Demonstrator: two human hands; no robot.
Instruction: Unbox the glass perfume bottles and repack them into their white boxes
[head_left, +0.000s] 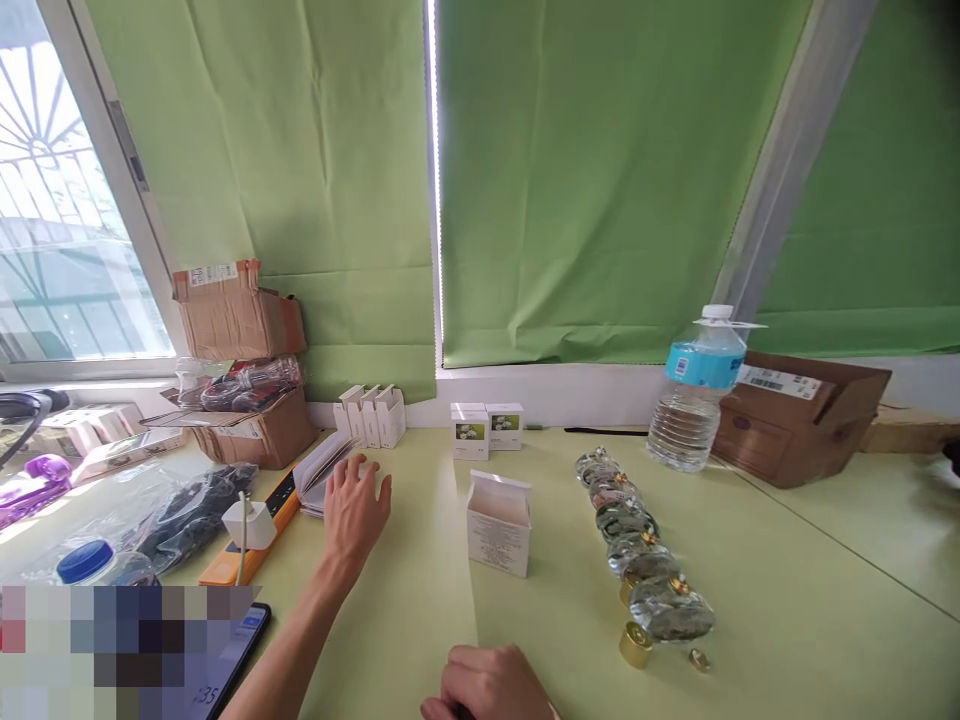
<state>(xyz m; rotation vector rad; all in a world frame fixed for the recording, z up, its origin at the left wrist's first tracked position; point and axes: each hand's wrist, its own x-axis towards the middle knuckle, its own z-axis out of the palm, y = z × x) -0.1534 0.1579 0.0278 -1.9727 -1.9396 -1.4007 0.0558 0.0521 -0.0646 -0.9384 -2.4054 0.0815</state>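
Spreading an open, empty left grip (pixel 356 510) beside a thin folded paper leaflet (pixel 324 478); right grip (pixel 487 685) curled, its hold unclear.

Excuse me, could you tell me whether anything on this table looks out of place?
Yes: a loose gold cap and a small gold disc lie on the table just beyond the end of the row of glass bottles. They look odd because they sit apart from the row.

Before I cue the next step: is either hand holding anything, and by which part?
Left hand open beside a leaflet stack, gripping nothing; right hand cut off at the frame edge, cannot tell.
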